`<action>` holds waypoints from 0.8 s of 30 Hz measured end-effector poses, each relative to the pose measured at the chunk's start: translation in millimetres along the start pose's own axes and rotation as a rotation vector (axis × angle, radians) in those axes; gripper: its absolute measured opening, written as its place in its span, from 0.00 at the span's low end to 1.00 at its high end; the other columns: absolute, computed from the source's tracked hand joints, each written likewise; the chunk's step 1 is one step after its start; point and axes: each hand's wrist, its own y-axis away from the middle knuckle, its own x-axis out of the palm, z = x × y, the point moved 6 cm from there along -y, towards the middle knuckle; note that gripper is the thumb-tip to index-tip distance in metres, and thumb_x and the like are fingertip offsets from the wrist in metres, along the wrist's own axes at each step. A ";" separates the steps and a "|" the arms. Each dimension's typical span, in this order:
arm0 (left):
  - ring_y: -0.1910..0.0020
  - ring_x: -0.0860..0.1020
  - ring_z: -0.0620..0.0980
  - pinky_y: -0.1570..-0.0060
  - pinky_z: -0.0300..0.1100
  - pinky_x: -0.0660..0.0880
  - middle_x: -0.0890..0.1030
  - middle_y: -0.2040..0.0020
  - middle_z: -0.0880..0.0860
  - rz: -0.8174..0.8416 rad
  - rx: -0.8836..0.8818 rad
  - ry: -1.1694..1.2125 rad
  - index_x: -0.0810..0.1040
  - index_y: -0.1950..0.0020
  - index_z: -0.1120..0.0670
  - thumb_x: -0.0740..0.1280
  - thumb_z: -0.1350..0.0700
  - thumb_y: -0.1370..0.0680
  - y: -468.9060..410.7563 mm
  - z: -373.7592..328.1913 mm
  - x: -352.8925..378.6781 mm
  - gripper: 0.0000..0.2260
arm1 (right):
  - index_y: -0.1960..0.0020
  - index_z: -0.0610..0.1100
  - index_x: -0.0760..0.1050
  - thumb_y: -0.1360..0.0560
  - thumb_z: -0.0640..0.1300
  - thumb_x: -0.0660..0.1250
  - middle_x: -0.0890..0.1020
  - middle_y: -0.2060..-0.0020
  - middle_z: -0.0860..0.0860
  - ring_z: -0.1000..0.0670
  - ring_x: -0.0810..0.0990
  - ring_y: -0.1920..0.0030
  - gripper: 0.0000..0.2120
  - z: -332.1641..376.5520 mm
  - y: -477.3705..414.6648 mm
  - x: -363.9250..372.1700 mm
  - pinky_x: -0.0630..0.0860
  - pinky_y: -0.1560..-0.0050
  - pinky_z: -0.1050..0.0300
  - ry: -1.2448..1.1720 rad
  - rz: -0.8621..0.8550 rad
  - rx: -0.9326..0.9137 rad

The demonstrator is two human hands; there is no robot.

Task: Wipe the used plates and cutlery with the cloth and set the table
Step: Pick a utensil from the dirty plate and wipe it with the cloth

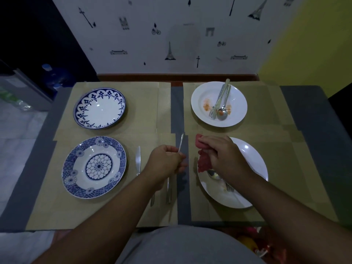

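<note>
Four plates lie out, the far blue plate (99, 108) at ten o'clock, the near blue plate (94, 167) at eight, the far white plate (236, 100) at one, the near white plate (253, 162) at four (both whites hold cutlery), while the left hand (165, 162) pinches one slim utensil (181, 143) at centre and the right hand (222, 155) grips the one red cloth (202, 164) over that last plate.

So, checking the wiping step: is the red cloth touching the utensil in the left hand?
Apart. The head view shows a clear gap between the red cloth in the right hand and the utensil in the left hand.
</note>
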 end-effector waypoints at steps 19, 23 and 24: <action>0.62 0.82 0.53 0.60 0.44 0.81 0.85 0.56 0.59 -0.312 -0.025 0.180 0.83 0.45 0.61 0.70 0.69 0.26 -72.1 -8.0 -82.0 0.11 | 0.40 0.43 0.80 0.27 0.34 0.69 0.82 0.46 0.49 0.53 0.76 0.46 0.16 8.6 -33.1 30.9 0.64 0.44 0.72 -0.033 0.109 -0.067; 0.60 0.83 0.53 0.57 0.44 0.81 0.85 0.55 0.59 -0.302 0.005 0.097 0.83 0.45 0.61 0.67 0.72 0.26 -111.2 -35.5 -108.5 0.13 | 0.41 0.43 0.81 0.29 0.30 0.71 0.82 0.47 0.51 0.57 0.75 0.46 0.18 17.4 -47.3 36.9 0.62 0.43 0.79 -0.053 0.076 -0.030; 0.57 0.84 0.54 0.53 0.47 0.82 0.85 0.55 0.58 -0.292 0.008 0.061 0.84 0.48 0.60 0.67 0.71 0.26 -122.2 -42.3 -114.0 0.12 | 0.40 0.44 0.80 0.28 0.30 0.71 0.82 0.46 0.53 0.55 0.76 0.46 0.19 17.7 -50.0 39.3 0.62 0.43 0.79 -0.056 0.073 -0.006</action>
